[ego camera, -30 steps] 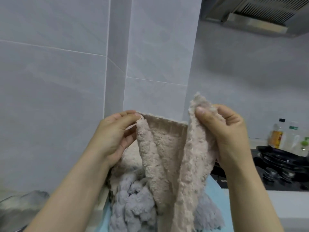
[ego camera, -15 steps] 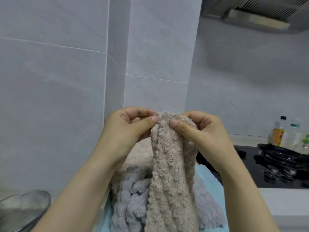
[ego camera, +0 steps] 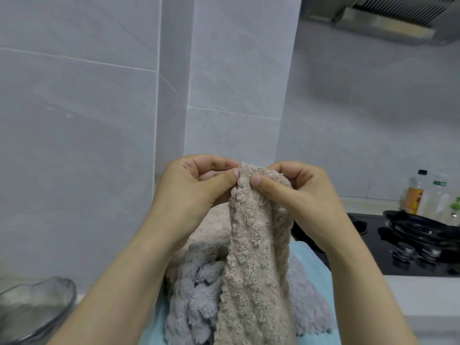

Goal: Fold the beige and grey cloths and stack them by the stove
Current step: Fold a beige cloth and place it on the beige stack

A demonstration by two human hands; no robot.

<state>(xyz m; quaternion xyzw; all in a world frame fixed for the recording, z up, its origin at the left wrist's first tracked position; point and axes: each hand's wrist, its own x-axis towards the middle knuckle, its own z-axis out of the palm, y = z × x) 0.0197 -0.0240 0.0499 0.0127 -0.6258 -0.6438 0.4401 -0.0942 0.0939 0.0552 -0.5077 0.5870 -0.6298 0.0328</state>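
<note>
Both hands, left hand (ego camera: 196,188) & right hand (ego camera: 296,190), pinch the beige cloth's (ego camera: 256,257) top corners together w/ curled fingers, long axis hanging straight down over the grey cloth (ego camera: 196,295).

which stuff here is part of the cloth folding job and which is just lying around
Part of the job:
beige cloth, pinched at its top by the left hand and right hand
grey cloth, heaped below
stove, where the stack goes

Just lying about:
glass bowl
black pan
bottles
range hood
</note>
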